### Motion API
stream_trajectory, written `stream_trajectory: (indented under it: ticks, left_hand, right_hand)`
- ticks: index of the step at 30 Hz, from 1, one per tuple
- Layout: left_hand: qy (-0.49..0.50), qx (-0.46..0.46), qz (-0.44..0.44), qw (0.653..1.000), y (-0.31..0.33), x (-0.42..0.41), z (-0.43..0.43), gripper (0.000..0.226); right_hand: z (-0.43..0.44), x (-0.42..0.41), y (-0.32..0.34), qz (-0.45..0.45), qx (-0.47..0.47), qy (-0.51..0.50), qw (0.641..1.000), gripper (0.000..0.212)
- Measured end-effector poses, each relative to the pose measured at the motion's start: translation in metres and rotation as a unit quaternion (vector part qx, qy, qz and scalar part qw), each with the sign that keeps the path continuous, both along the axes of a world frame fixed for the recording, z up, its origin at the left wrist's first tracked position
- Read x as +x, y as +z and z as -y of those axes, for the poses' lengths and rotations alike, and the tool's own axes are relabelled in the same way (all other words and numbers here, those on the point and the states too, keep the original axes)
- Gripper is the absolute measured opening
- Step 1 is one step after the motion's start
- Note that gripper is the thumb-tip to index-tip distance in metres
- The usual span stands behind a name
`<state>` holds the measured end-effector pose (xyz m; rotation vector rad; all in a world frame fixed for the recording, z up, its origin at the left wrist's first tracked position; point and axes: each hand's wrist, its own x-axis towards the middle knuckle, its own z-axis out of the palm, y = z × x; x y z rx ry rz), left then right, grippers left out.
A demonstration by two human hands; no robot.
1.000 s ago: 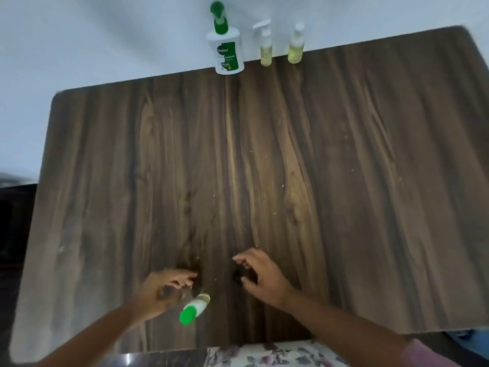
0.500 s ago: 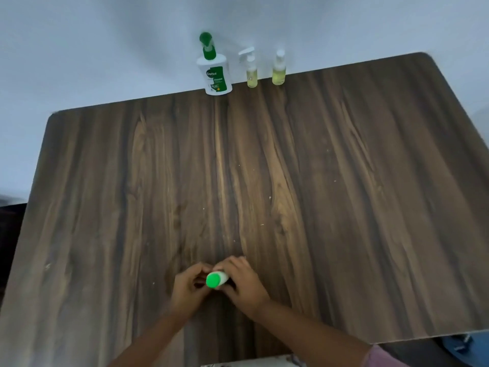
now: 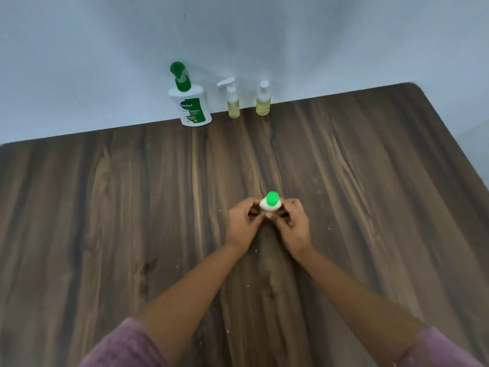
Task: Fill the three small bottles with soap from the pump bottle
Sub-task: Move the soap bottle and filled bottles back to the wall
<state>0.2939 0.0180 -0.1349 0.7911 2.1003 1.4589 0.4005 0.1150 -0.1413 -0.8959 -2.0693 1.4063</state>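
A small white bottle with a green cap (image 3: 270,202) stands upright in the middle of the wooden table (image 3: 105,207). My left hand (image 3: 242,225) and my right hand (image 3: 293,226) hold it from either side, fingers curled round its body. At the table's far edge, against the wall, stands the white Dettol pump bottle (image 3: 191,102) with a green pump. To its right are a small clear pump bottle (image 3: 232,102) and a small clear capped bottle (image 3: 263,100), both holding yellowish liquid.
A pale wall (image 3: 317,43) runs right behind the far bottles. The table's right far corner is rounded. Purple sleeves cover both forearms near the bottom of the view.
The green-capped bottle lay near the front edge beside my left hand. Both hands took hold of it and carried it forward to mid-table, where it now stands upright.
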Motion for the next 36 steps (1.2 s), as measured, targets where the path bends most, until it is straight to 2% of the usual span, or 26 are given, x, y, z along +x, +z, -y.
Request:
stream_trajectory:
  ticks: [4, 9, 14, 18, 22, 29, 36]
  left_hand:
    - [0.035, 0.029, 0.013, 0.999, -0.006, -0.025, -0.068, 0.021]
    - [0.078, 0.058, -0.001, 0.995, -0.012, -0.059, -0.137, 0.020]
    - [0.078, 0.068, -0.075, 0.992, -0.011, -0.096, -0.191, 0.032]
    - [0.031, 0.052, -0.130, 0.990, -0.015, -0.116, -0.222, 0.050]
    - [0.007, 0.029, -0.137, 0.990, -0.014, -0.124, -0.245, 0.062]
    - [0.004, 0.021, -0.125, 0.992, -0.016, -0.126, -0.254, 0.068]
    - [-0.019, -0.052, -0.170, 0.984, -0.016, -0.128, -0.254, 0.073]
  right_hand:
    - [-0.054, -0.037, -0.005, 0.006, 0.005, -0.052, 0.999, 0.036]
    - [-0.107, -0.085, -0.003, -0.033, -0.033, -0.113, 0.993, 0.034]
    - [-0.157, -0.129, -0.002, -0.041, -0.008, -0.147, 0.988, 0.028]
    - [-0.192, -0.160, -0.005, -0.042, 0.012, -0.164, 0.985, 0.027]
    - [-0.214, -0.179, -0.010, -0.052, 0.036, -0.183, 0.981, 0.027]
    - [-0.235, -0.190, -0.012, -0.058, 0.057, -0.184, 0.980, 0.027]
    - [-0.235, -0.193, -0.011, -0.061, 0.043, -0.193, 0.978, 0.030]
